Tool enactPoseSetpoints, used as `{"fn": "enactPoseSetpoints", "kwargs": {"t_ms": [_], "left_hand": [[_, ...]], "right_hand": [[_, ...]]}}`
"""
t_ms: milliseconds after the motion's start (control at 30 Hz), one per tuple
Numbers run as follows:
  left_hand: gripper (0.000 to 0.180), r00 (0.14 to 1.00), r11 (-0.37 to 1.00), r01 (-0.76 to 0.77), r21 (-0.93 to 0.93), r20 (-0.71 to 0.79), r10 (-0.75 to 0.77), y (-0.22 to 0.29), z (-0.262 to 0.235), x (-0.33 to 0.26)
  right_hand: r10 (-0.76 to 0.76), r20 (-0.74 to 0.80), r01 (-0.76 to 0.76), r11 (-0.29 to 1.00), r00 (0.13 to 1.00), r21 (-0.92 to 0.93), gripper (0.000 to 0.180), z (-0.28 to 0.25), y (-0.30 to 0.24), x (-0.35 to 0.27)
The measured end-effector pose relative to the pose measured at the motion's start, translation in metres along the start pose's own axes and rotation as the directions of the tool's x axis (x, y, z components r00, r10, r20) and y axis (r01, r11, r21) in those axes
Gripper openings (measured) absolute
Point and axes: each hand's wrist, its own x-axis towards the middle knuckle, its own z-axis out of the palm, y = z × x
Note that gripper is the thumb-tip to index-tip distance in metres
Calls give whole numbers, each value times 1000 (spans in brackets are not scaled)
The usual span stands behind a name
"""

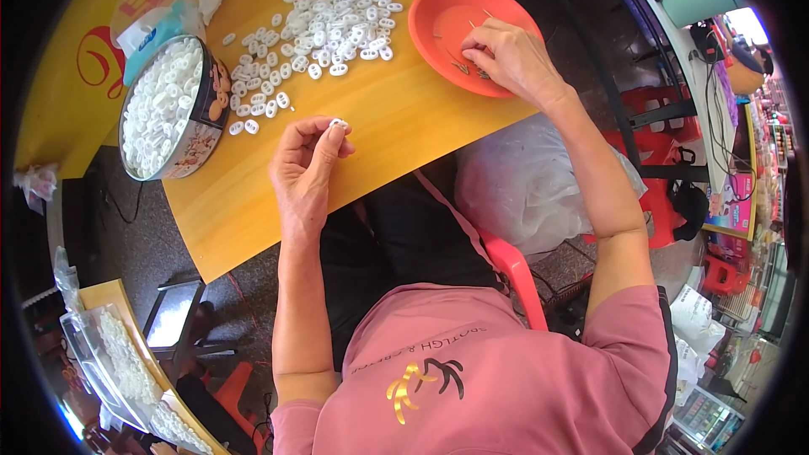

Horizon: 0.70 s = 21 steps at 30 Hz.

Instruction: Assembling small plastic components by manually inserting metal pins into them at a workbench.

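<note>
My left hand [305,168] is closed near the table's front edge, pinching a small white oval plastic piece [339,123] between thumb and fingers. My right hand [516,61] reaches over the orange-red plastic bowl [427,29], its fingertips drawn together. Whatever those fingertips hold, if anything, is too small or hidden to make out. Small thin metal pieces [460,67] lie in the bowl beneath and beside this hand. Beyond my left hand a loose pile of white oval pieces with holes [337,25] spreads across the yellow wooden table [404,109].
A round tin [198,136] full of white pieces stands at the table's left, beside a blue-and-white packet [164,29]. Below the table's right edge are a plastic bag [527,190] and a red chair [516,274]. Another tray of white pieces [126,362] sits lower left.
</note>
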Motion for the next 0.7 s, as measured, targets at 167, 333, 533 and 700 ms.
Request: {"fn": "enactPoseSetpoints", "kwargs": {"t_ms": [167, 333, 533, 700], "left_hand": [[15, 1000, 1000, -9, 17, 6, 9, -1, -1, 0], [15, 1000, 1000, -2, 7, -3, 2, 0, -2, -1], [15, 1000, 991, 16, -137, -13, -18, 1, -7, 2], [14, 999, 974, 27, -226, -20, -33, 3, -5, 3]], "right_hand": [[-42, -14, 40, 992, 999, -118, 11, 2, -7, 7], [-58, -64, 54, 996, 996, -66, 10, 7, 1, 20], [274, -176, -158, 858, 945, 488, 20, 7, 0, 23], [235, -13, -110, 502, 972, 858, 20, -1, -62, 16]]}}
